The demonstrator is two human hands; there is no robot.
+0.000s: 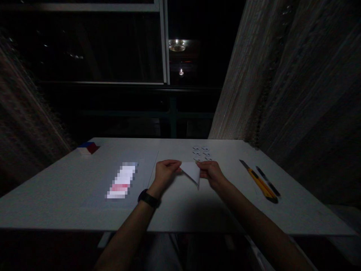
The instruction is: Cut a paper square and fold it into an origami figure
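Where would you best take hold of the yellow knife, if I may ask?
Grip the yellow knife by its near handle end, from its left: the blade points away, and a pen lies close along its right.

A folded paper (192, 172) was held above the table (56, 188), between the left hand (166, 172) and right hand (212, 174). A knife (258, 180) and pen (267, 181) were laid right; a block (87, 148) far left.

No legible text, label, brand or number was found. The folded paper (191, 172) showed no readable print. The sheet (121, 180) on the table (70, 210) was blurred; the small marks (202, 153) near the far edge were unreadable.
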